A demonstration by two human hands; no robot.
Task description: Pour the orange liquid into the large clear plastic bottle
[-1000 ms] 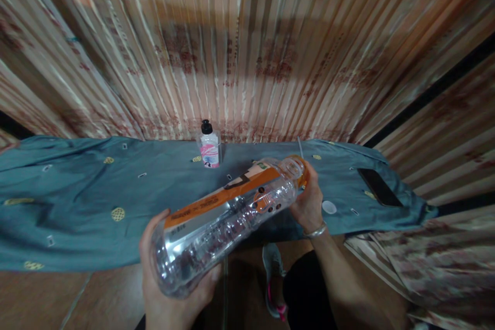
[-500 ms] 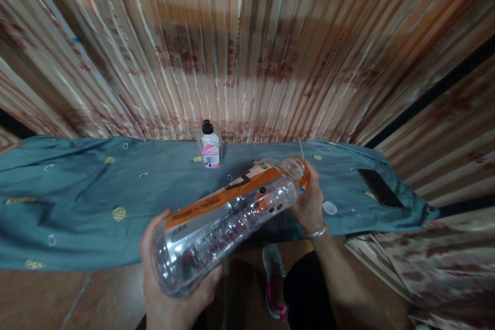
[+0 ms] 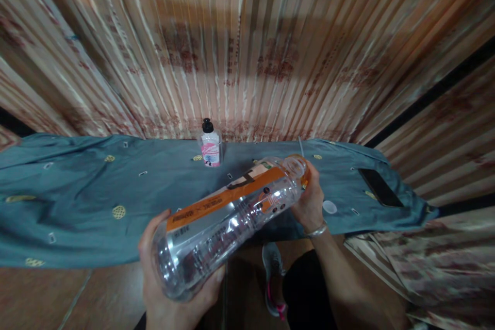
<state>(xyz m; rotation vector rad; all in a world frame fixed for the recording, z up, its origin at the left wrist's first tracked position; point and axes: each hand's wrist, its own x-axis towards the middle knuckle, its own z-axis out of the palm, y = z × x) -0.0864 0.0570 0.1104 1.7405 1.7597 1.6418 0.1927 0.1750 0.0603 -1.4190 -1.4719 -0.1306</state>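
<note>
The clear, orange-labelled bottle [image 3: 232,227] slants between my left grip [image 3: 172,309], clasping its base, and my right grip [image 3: 311,200], holding an orange piece [image 3: 304,181] at its mouth, its label now rolled slightly toward me.

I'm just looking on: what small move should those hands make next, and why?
Perhaps steady the amber item with the right hand before tilting the clear bottle further: the bottle slants, its mouth lies right by that item, and the left hand supports its base. I can't tell whether mouth and item touch.
</note>
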